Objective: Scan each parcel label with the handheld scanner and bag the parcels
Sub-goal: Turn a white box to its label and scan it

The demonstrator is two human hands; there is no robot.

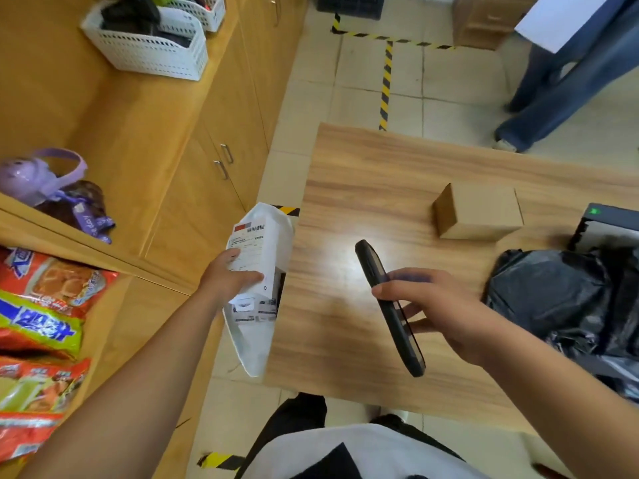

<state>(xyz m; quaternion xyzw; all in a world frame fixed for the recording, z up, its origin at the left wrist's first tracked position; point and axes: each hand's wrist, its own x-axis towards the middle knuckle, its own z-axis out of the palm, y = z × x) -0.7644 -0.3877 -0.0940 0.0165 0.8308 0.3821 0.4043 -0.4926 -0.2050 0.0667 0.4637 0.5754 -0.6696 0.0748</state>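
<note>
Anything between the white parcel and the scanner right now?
No. In the head view only bare table shows between the white parcel, held by the left hand, and the scanner gripped in the right hand.

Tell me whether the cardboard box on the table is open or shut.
Shut: the cardboard box has its top flap lying flat, closed.

bright even light | glare on table [345,257] | edges bowed, soft
</note>
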